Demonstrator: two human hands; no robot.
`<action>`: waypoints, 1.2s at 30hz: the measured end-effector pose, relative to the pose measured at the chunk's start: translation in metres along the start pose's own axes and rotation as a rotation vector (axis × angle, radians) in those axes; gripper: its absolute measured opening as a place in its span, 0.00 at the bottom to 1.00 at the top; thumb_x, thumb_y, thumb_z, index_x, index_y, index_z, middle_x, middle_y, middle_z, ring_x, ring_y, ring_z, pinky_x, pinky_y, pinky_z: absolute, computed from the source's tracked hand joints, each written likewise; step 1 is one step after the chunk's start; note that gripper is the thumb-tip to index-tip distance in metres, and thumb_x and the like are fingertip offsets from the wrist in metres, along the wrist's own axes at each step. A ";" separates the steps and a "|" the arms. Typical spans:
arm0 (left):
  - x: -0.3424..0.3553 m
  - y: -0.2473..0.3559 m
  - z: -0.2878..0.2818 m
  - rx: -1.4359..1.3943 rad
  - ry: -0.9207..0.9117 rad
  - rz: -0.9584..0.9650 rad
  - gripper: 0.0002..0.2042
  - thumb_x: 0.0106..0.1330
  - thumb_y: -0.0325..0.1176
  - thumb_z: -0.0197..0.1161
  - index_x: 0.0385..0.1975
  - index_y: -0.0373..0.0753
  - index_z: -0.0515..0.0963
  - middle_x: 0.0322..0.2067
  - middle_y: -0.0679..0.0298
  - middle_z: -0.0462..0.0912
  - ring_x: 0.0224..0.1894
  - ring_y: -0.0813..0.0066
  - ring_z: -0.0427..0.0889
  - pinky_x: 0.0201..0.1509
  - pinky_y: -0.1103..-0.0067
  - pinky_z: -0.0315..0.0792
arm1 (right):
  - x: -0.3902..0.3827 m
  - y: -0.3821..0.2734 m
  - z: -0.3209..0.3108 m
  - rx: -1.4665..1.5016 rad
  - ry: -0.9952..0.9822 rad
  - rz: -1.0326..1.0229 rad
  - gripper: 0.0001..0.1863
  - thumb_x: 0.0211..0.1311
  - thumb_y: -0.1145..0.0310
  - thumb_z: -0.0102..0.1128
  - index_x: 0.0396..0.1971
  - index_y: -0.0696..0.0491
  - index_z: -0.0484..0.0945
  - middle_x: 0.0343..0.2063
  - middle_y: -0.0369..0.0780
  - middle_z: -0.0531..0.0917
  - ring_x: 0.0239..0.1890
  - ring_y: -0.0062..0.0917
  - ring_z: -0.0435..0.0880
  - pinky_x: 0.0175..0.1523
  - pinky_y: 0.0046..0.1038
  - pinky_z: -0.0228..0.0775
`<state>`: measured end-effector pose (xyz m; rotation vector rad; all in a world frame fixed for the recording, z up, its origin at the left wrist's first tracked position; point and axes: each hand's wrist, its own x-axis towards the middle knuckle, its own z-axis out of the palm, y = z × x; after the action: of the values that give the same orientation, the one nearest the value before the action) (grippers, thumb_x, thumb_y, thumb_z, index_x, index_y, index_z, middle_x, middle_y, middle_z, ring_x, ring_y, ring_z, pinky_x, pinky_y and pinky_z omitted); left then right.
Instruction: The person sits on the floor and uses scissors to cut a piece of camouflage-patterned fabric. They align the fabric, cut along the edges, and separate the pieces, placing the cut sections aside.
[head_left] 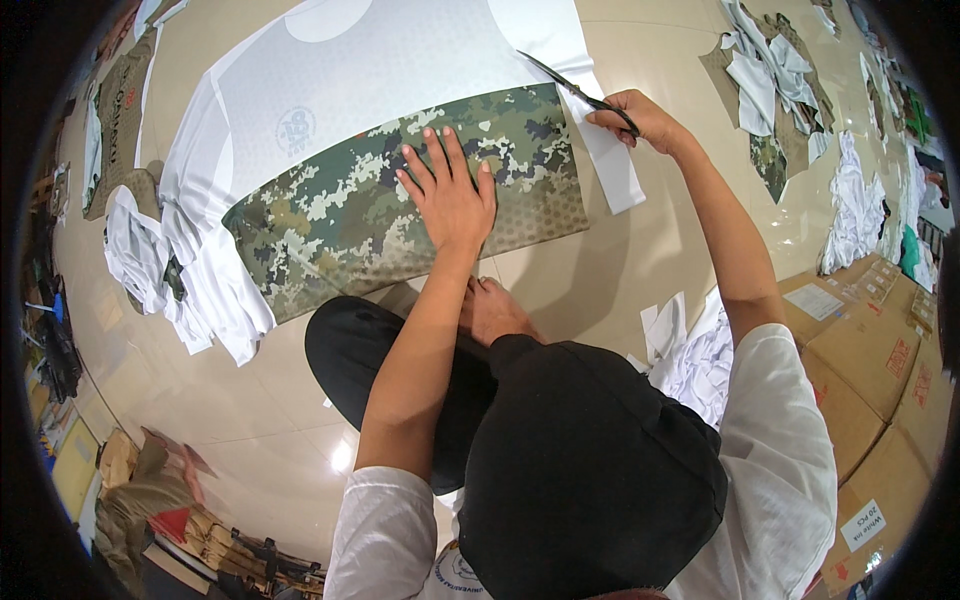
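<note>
My left hand (447,195) lies flat, fingers spread, on a green camouflage-printed fabric panel (330,235), which adjoins a large white fabric piece (380,60) bearing a faint round print. My right hand (640,120) grips black scissors (548,70) by the handles, at the right end of the camouflage panel. Their long blades point up-left over the white fabric, and a white strip (610,175) hangs out to the right below them. All of this cloth is spread on the tiled floor (280,400).
My bare foot (500,310) and black-clad knee (335,345) are below the panel. White scraps (685,355) and cardboard boxes (845,360) lie at my right. More cut cloth is piled at the upper right (760,90) and far left (130,240).
</note>
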<state>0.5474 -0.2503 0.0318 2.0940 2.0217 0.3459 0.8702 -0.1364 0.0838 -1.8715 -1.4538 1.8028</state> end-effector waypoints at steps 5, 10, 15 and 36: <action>0.000 -0.001 0.002 0.027 0.001 0.006 0.36 0.81 0.54 0.43 0.82 0.39 0.52 0.82 0.48 0.47 0.82 0.32 0.39 0.82 0.41 0.34 | 0.003 0.001 0.001 -0.027 0.009 -0.027 0.18 0.67 0.57 0.72 0.21 0.50 0.78 0.14 0.30 0.75 0.13 0.12 0.68 0.20 0.20 0.57; 0.000 0.000 0.000 0.004 0.000 0.009 0.36 0.82 0.54 0.43 0.82 0.39 0.52 0.83 0.48 0.47 0.82 0.32 0.39 0.82 0.41 0.34 | 0.005 -0.001 0.006 0.017 0.010 -0.031 0.20 0.63 0.54 0.74 0.20 0.50 0.78 0.14 0.31 0.73 0.15 0.15 0.68 0.22 0.22 0.54; 0.000 0.000 0.002 0.012 -0.004 0.000 0.36 0.82 0.55 0.42 0.83 0.41 0.50 0.83 0.49 0.46 0.82 0.32 0.38 0.82 0.41 0.33 | 0.005 0.002 0.011 0.057 0.019 -0.032 0.21 0.63 0.55 0.74 0.18 0.50 0.77 0.14 0.31 0.73 0.15 0.16 0.68 0.22 0.23 0.55; 0.001 0.002 0.000 0.020 -0.029 -0.011 0.36 0.82 0.55 0.42 0.83 0.40 0.51 0.82 0.48 0.47 0.82 0.32 0.38 0.82 0.42 0.32 | 0.001 0.008 0.034 0.171 0.037 -0.034 0.19 0.65 0.60 0.74 0.19 0.51 0.76 0.13 0.30 0.72 0.13 0.14 0.67 0.20 0.21 0.56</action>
<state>0.5498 -0.2492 0.0324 2.0866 2.0275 0.2931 0.8454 -0.1563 0.0689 -1.7759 -1.2676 1.8048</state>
